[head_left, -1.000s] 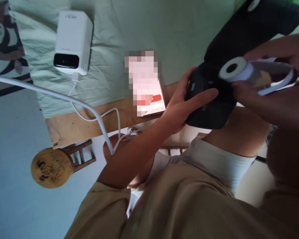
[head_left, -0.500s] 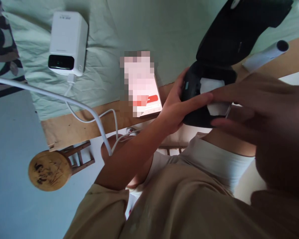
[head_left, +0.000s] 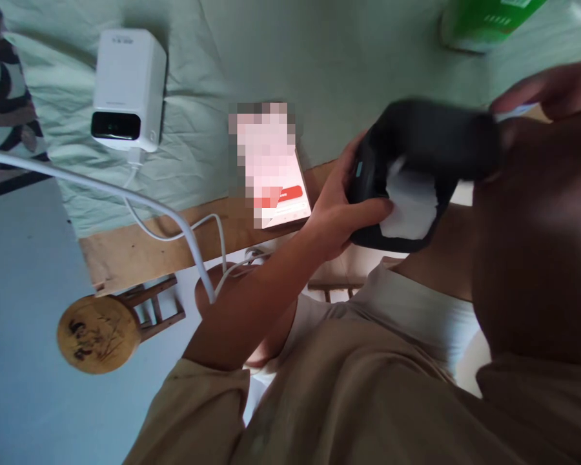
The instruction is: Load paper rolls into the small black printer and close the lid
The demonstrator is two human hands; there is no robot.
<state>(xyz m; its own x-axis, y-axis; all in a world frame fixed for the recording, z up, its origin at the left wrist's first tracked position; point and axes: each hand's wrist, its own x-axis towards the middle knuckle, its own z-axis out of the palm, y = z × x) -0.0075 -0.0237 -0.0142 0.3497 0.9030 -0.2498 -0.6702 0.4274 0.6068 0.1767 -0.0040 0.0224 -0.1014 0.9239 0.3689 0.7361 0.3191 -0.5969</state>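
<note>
White projector [head_left: 127,90], phone [head_left: 271,165] on green sheet [head_left: 348,58]; wooden stool [head_left: 99,332] below.

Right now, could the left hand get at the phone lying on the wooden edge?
Probably yes, but not freely: the left hand sits just beside the phone with nothing between them, yet it is gripping the black device and would have to let go.

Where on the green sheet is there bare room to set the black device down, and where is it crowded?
Bare sheet lies between the phone and the green box, above the black device held by the left hand and right hand. A smaller patch lies between the white box and the phone. The wooden edge is crowded by the cable.
</note>
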